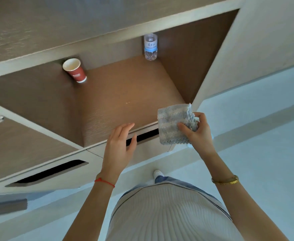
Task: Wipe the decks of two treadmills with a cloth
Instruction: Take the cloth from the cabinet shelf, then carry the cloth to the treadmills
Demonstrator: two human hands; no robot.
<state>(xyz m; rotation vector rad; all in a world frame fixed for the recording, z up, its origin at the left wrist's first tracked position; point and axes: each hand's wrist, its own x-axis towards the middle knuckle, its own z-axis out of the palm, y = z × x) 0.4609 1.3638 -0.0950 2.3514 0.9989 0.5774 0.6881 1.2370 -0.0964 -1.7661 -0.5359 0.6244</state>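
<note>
Standing at wooden cubby shelf [125, 94], right hand [197, 132] pinching folded blue-grey cloth [173, 124] by shelf's front edge, left hand [121, 140] open w/ nothing held; prep step apparently, no treadmills visible—next: carry cloth to one.

You have open shelf floor [125, 94] ahead — only the red cup [75, 70] back-left and water bottle [150, 46] back-right stand in your way.

A brown shelf [125, 94] carried a red cup [75, 70] at its back left and a bottle [150, 46] at its back right.
</note>
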